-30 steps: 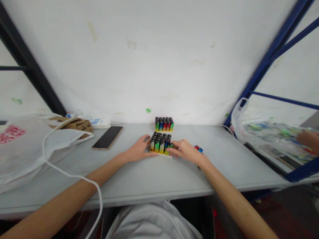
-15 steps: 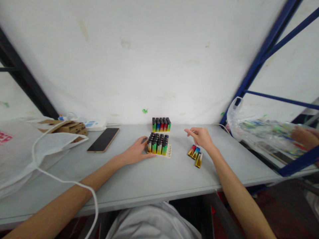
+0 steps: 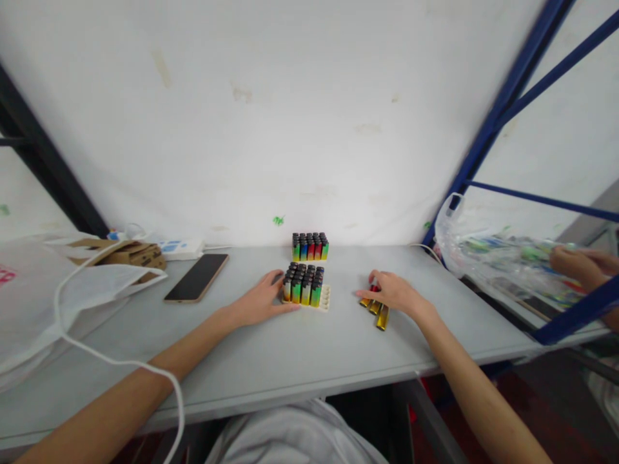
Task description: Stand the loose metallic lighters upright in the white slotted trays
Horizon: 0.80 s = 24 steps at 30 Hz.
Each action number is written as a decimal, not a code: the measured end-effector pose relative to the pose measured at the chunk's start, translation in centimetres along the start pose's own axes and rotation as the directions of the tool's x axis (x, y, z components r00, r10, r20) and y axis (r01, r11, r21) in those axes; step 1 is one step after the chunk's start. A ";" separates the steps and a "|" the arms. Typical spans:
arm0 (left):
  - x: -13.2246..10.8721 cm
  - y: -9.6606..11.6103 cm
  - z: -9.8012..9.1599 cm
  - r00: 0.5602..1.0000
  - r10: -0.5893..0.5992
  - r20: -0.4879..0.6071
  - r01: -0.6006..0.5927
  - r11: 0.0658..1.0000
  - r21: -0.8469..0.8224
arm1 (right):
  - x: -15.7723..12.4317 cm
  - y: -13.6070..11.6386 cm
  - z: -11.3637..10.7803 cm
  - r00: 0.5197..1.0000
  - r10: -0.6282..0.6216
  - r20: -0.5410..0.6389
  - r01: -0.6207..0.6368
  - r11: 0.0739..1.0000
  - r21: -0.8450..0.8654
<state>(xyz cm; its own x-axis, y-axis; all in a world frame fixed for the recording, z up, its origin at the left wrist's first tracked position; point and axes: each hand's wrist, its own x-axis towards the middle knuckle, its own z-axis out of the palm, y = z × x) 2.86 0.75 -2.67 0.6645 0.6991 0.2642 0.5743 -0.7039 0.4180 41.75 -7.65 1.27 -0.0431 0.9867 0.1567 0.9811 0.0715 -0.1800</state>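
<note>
A pale tray (image 3: 325, 299) with round slots stands mid-table, holding several upright lighters (image 3: 303, 290) with black tops; slots along its right side are vacant. My left hand (image 3: 262, 300) grips the tray's left end, thumb along the front and fingers behind. On the right, three loose lighters lie on the table. My right hand (image 3: 389, 291) is over them, thumb and fingers closing round the leftmost, a red and gold lighter (image 3: 365, 301). Partly under the hand is the middle lighter (image 3: 374, 308); the gold-ended one (image 3: 382, 318) lies nearest me.
A second block of upright lighters (image 3: 310, 247) stands behind, near the wall. Left are a phone (image 3: 196, 278), a white power strip (image 3: 182, 249), a cardboard box (image 3: 145, 255), a plastic bag (image 3: 58, 296) and a white cable (image 3: 120, 361). Beyond the blue frame (image 3: 483, 142), another person's hands (image 3: 580, 261) show.
My right hand has come down and slightly towards me, from above the loose lighters onto the red one. My left hand stays at the tray. The view has shifted slightly.
</note>
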 end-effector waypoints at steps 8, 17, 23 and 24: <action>0.1 -0.2 0.0 1.000 0.005 0.001 -0.005 1.000 -0.007 | 2.4 0.1 1.3 0.999 -0.042 -0.014 0.044 0.938 0.343; 0.6 0.1 -0.7 0.999 0.025 -0.025 -0.027 0.998 -0.052 | 2.8 -0.2 1.1 0.995 -0.004 -0.095 0.049 0.877 0.478; 0.8 -0.1 -1.1 1.000 0.005 0.021 -0.004 0.998 -0.064 | -2.3 2.2 -0.8 0.990 0.037 -0.135 -0.021 0.993 0.118; 0.9 -0.2 -1.2 1.000 0.008 0.030 -0.006 0.998 -0.068 | -3.6 2.6 -0.9 0.987 0.078 -0.140 -0.070 0.996 0.057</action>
<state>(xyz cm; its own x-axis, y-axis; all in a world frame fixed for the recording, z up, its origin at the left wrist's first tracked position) 2.75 1.63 -1.47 0.6834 0.6891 0.2412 0.5363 -0.6980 0.4746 44.62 -11.11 1.08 0.0599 0.9591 0.2766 0.9694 0.0102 -0.2452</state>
